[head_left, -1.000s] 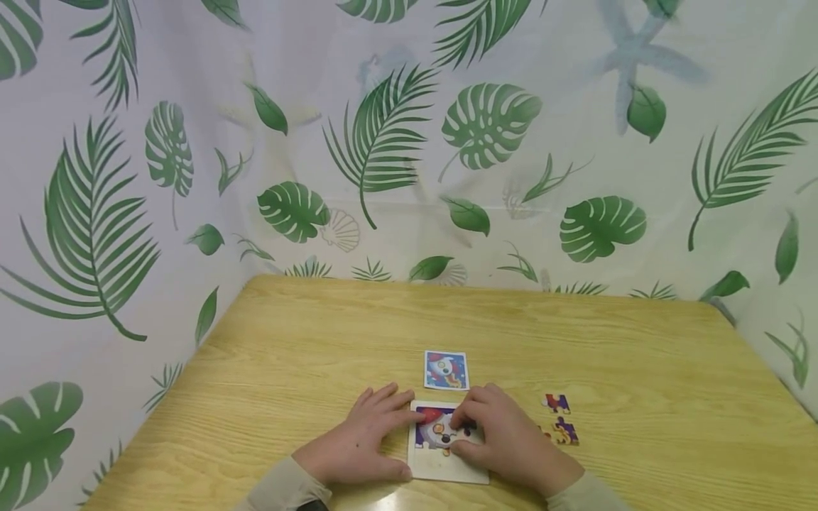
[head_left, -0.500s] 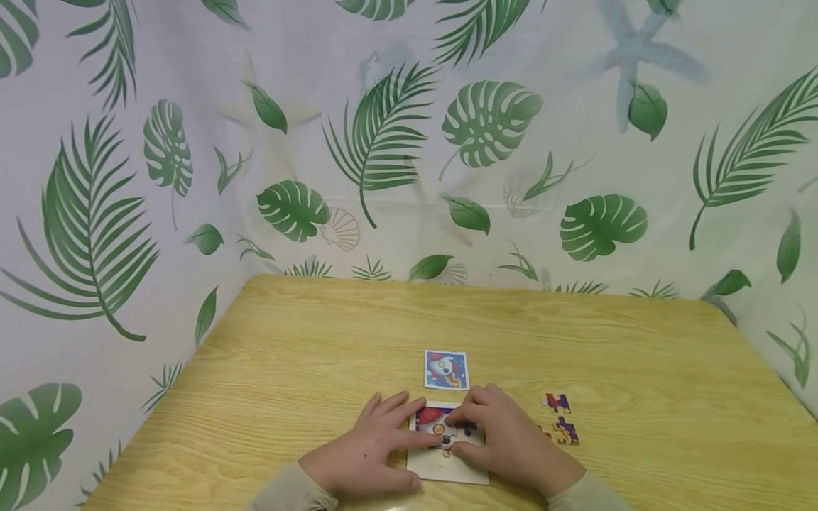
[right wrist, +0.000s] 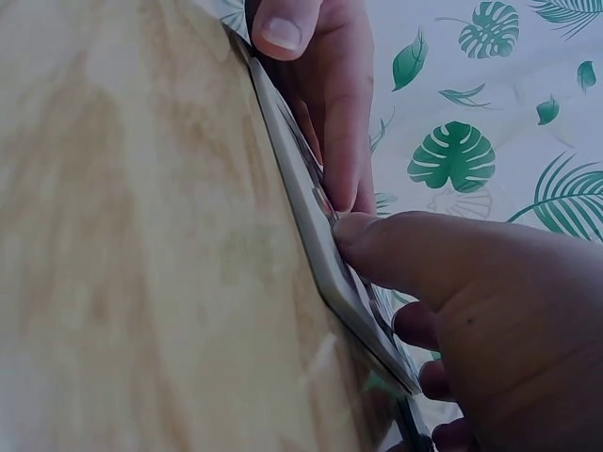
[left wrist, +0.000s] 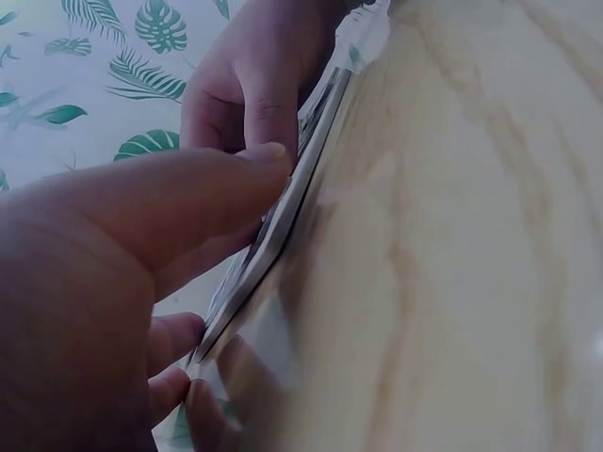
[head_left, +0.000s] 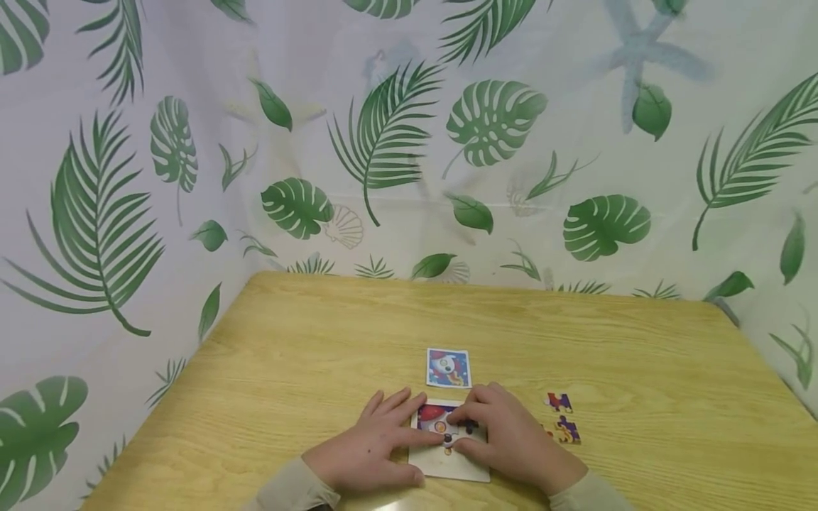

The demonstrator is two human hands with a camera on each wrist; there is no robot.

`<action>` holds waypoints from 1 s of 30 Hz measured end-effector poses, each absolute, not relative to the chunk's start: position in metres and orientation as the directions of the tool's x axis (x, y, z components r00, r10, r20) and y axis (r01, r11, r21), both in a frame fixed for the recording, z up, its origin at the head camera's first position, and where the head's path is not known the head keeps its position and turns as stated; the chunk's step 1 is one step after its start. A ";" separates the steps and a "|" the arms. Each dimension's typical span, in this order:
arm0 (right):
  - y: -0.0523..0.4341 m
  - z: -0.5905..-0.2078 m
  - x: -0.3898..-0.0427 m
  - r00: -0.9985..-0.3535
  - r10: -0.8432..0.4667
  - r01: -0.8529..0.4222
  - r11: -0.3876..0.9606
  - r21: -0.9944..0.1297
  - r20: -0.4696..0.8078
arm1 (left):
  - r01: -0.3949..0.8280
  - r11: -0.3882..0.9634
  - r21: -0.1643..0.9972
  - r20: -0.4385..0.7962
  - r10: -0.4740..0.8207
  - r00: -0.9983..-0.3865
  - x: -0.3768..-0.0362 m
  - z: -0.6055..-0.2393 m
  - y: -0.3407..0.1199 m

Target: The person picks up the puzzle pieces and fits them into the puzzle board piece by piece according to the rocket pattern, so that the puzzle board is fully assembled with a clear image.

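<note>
Curtain (head_left: pixel 383 142): white with green leaf print, hangs behind and beside the table.
Table (head_left: pixel 319 341): light wood grain.
Puzzle board (head_left: pixel 447 465): white, flat on the table's near edge, partly filled with pieces.
Left hand (head_left: pixel 367 451): fingers straight, pressing flat on the board's left side; thumb at its edge.
Right hand (head_left: pixel 505 440): fingertips bent down onto the pieces in the board; pinching or just pressing, cannot tell.
Picture card (head_left: pixel 448 367): rocket image, just beyond the board.
Loose pieces (head_left: pixel 562 419): two, right of the right hand.
</note>
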State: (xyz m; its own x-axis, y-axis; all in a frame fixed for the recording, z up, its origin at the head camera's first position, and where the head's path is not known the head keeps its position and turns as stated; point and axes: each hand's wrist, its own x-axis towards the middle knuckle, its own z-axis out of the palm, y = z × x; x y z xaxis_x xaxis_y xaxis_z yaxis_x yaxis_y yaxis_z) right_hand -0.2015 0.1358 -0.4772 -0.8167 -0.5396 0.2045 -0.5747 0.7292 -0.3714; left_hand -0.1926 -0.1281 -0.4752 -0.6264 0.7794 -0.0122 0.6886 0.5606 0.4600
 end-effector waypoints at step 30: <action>0.193 -0.481 -0.221 -0.912 -0.298 -0.400 0.801 -0.446 0.282 | 0.673 0.589 0.447 0.048 0.736 -0.675 -0.197 -0.480 -0.131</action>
